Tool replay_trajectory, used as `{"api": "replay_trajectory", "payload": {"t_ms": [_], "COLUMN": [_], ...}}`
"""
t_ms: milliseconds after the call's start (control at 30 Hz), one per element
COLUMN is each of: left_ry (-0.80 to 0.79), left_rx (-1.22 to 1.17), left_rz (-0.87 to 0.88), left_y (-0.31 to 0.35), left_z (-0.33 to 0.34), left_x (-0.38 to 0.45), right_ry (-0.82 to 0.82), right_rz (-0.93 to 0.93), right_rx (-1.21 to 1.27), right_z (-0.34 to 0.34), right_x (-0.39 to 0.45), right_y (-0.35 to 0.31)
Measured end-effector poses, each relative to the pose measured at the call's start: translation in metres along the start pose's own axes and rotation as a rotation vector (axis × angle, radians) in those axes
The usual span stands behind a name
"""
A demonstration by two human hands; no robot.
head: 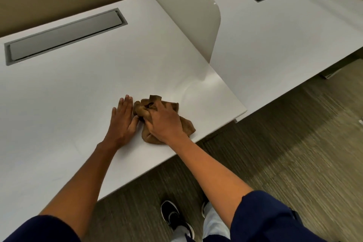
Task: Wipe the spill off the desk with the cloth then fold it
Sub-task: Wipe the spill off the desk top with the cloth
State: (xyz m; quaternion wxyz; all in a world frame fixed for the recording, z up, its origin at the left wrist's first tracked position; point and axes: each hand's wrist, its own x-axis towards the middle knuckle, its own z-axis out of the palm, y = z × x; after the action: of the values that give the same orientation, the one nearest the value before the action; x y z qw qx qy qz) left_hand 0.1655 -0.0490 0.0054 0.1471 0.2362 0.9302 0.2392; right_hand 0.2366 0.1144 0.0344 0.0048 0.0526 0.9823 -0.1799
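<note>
Counter (82,88): smooth white laminate-like surface, matt with a faint sheen near the right edge. Cloth (188,126): brown, soft, matt fabric, crumpled into folds. Cable hatch (64,35): grey, smooth lid with a dull metallic look, set flush in the counter. Divider panel (186,15): white, smooth, matt. Floor (284,153): carpet with a fine striped, rough texture. Sleeves (265,220): dark blue matt fabric.

The right hand (165,122) grips the bunched cloth (188,125) on the desk (78,84) (left hand (122,120) flat beside it).
</note>
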Motion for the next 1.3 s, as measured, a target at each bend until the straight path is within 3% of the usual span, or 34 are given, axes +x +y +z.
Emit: {"api": "replay_trajectory", "payload": {"t_ms": [300,533,733,1067,1200,1300], "left_ry": [0.042,0.091,0.120,0.145,0.147,0.148], "left_rx": [0.188,0.277,0.308,0.309,0.300,0.291], "left_rz": [0.005,-0.011,-0.019,-0.018,-0.019,-0.017], "left_y": [-0.027,-0.029,-0.028,-0.029,-0.031,-0.031], "left_z": [0.004,0.010,0.011,0.012,0.015,0.014], "left_x": [-0.061,-0.067,-0.068,-0.068,-0.068,-0.067], "right_ry": [-0.063,-0.062,0.075,0.278,0.213,0.144], "right_rz": [-0.012,0.030,0.361,0.636,0.619,0.468], "right_rx": [-0.005,-0.256,-0.240,-0.039,-0.020,-0.007], "right_z": [0.006,0.002,-0.027,-0.036,-0.032,-0.018], "right_x": [-0.066,-0.071,-0.032,0.009,0.002,-0.016], "right_y": [-0.018,0.020,0.085,0.119,0.090,0.045]}}
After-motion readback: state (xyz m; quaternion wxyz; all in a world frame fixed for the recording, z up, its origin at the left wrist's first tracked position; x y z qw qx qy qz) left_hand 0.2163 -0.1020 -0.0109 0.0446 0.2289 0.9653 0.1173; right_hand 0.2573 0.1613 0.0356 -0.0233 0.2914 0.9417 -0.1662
